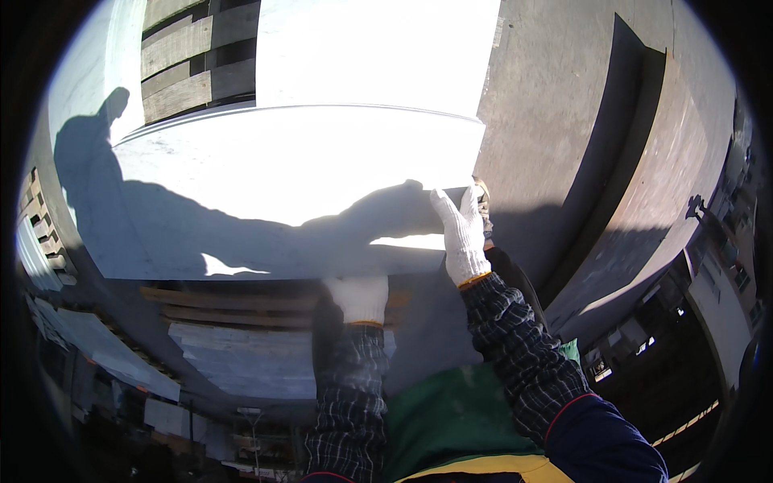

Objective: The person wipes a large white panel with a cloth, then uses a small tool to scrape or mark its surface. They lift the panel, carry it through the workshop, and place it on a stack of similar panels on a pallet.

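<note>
A large white flat panel (pixel 282 173) spans the middle of the view, brightly sunlit, with my shadow falling across its near part. My right hand (pixel 465 237), in a white knitted glove, is closed on its right end, thumb on the upper face. Under the near edge, my left hand (pixel 360 299), gloved the same way, supports the panel from below; its fingers are hidden beneath. Beyond the far edge lies another white panel (pixel 370 52), overexposed by the sun.
Wooden pallet slats (pixel 177 60) show at the far left. A concrete floor (pixel 539 121) stretches right, beside a long brownish board (pixel 644 209) with a dark, shadowed edge. Below the held panel, a stack of pale sheets (pixel 241 358) lies near wooden beams (pixel 233 302).
</note>
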The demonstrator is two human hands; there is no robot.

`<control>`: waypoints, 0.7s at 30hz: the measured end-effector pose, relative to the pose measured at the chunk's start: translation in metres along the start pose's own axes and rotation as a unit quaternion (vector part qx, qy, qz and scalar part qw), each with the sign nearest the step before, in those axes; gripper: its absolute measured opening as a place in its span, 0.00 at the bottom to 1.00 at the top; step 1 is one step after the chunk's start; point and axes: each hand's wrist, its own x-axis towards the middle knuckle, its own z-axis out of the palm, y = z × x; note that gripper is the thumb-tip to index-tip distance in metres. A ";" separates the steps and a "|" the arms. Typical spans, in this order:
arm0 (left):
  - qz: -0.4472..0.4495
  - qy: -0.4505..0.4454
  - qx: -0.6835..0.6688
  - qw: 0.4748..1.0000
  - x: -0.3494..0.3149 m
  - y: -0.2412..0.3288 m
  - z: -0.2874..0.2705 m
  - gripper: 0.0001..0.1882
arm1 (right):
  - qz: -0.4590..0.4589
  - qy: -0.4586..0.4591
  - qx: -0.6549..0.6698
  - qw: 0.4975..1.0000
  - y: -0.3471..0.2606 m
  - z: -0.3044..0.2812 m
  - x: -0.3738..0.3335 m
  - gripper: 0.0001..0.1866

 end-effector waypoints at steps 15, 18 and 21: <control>-0.039 -0.033 0.146 0.988 -0.011 0.016 0.010 0.24 | -0.006 0.023 -0.010 1.000 -0.007 0.005 -0.006 0.25; -0.076 -0.018 0.016 0.997 -0.007 0.024 -0.003 0.24 | -0.026 0.018 -0.029 0.999 -0.011 0.006 -0.009 0.22; -0.119 0.040 -0.136 0.983 0.005 0.021 -0.021 0.20 | -0.042 -0.003 0.024 0.999 -0.012 0.007 -0.010 0.29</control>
